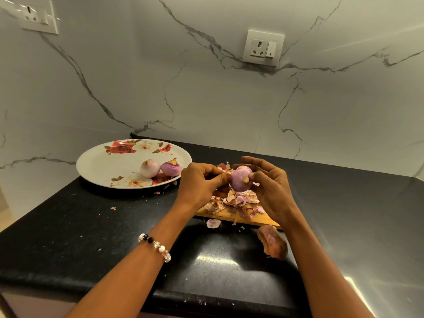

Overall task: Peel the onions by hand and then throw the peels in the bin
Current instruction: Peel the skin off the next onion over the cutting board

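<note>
Head view shows us holding one onion (240, 181) above the peels (231, 203): our right hand (268, 187) wraps fingers around it, and our left hand (202, 182) pinches its skin.

A floral plate (96, 165) sits on the black tabletop (68, 237), near a wooden cutting board (259, 218). Two wall sockets (263, 48) (37, 16) are set in the marble-veined backsplash (183, 88).
</note>
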